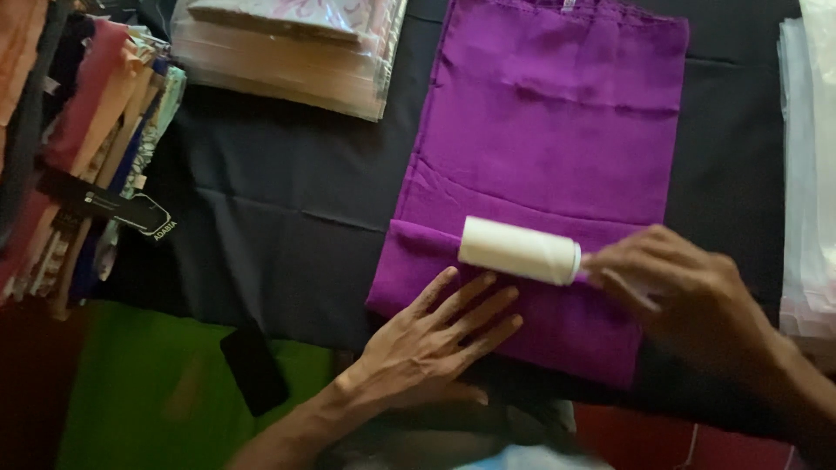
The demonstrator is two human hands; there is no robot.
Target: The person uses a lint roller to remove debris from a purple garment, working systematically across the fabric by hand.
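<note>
A folded purple cloth (549, 130) lies flat on a black table cover (287, 209). My left hand (435, 335) rests flat, fingers spread, on the cloth's near edge. My right hand (684, 283) grips the handle of a white lint roller (520, 250). The roller lies across the cloth just beyond my left fingertips, pointing left.
A stack of clear-wrapped packets (287, 52) sits at the back left. Folded fabrics of many colours (78, 139) with a black tag hang at the left. A dark phone (254, 370) lies on green cloth (139, 392). White plastic sheets (810, 165) pile up at the right edge.
</note>
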